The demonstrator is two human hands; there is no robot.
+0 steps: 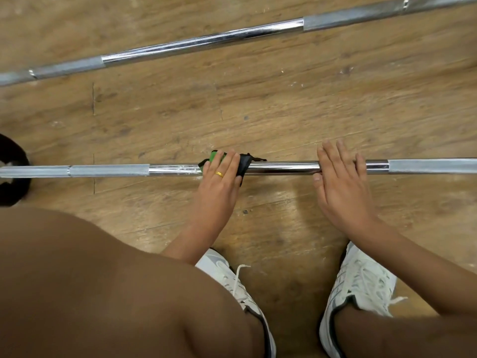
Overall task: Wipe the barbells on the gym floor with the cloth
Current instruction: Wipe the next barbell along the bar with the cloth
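Running left to right across the floor [258, 112], the near bar [284, 168] lies square before the person, its long axis crosswise to both forearms. The far bar [206, 40] lies well beyond it on a slant. Both hands sit apart on the near bar's smooth middle. The right hand [340, 182] lies flat, fingers straight, and the left hand [219, 182] presses the cloth [244, 165] onto it with fingers laid over, so I judge the wipe must slide sideways along that axis, the left hand being nearer the whitish streak [184, 168] just left of the cloth.
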